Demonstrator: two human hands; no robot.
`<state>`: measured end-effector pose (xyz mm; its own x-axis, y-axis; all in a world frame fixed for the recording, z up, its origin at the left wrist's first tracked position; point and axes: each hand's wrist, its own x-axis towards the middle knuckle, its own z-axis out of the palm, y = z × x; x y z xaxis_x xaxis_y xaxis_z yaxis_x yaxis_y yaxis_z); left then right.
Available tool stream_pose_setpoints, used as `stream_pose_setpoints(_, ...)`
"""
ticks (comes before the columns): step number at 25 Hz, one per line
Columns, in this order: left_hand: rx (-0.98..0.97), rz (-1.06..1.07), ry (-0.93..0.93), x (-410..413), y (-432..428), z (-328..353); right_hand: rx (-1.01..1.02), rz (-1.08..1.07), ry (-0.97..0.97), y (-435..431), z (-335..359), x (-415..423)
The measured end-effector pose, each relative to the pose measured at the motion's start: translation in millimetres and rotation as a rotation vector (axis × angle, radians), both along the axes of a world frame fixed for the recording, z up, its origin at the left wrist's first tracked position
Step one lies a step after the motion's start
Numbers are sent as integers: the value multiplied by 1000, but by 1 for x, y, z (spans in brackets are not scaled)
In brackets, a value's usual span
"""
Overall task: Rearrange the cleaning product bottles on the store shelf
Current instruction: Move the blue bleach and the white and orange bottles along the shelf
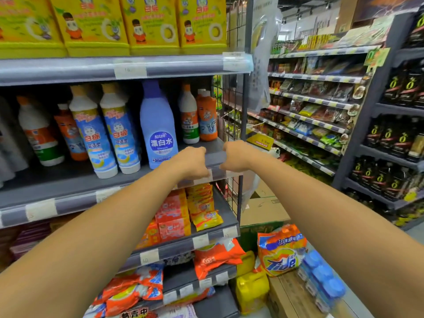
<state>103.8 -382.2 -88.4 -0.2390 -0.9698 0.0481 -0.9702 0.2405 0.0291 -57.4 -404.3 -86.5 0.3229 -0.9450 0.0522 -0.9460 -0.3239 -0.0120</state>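
2 bare forearms are stretched forward from the lower corners. The left hand [191, 162] and the right hand [235, 157] are set close together on the front lip of the grey metal shelf [68, 180], near its right end. On each hand the fingers are curled and held together around that lip (the fingertips themselves are hidden), and a short stretch of bare rail is left between the 2 hands.

Just left of the left hand, the tall lavender-blue plastic bleach bottle [158, 127] is stood upright at the shelf front. Beside it, further left, 2 white-and-blue bottles with tan caps [105, 134] are stood side by side.

Further back, near the black wire mesh side panel [231, 106], a white bottle with an orange cap [189, 115] and an orange bottle with a white cap [207, 118] are placed next to each other. On the shelf above, a row of yellow cartons [149, 24] is lined up.
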Motion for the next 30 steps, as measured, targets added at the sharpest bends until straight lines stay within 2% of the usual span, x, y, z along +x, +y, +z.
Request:
stream_pose_setpoints(9, -16, 260, 105, -11, -115, -10, -50, 88, 22, -119, 1, 20)
stream_pose_setpoints(11, -18, 338, 167, -13, -147, -15, -51, 56, -27, -153, 0, 28)
stream_pose_setpoints(13, -51, 449, 294, -12, -174, -20, -46, 10, -169, -184, -2, 34)
stream_pose_setpoints(16, -153, 572, 580, -8, -202, -31, -82, -42, -439, -218, -11, 39)
stream_pose_setpoints(19, -235, 574, 783, -2, -228, -44, -101, -102, -580, -247, -28, 44)
stream_pose_setpoints(24, -318, 642, 1118, -7, -256, -53, -31, -180, -1108, -268, -37, 55)
stream_pose_setpoints(27, -375, 661, 1197, -12, -265, -54, -42, -198, -1157, -273, -35, 57)
stream_pose_setpoints(30, -326, 720, 1390, -14, -272, -48, -36, -215, -1200, -275, -34, 56)
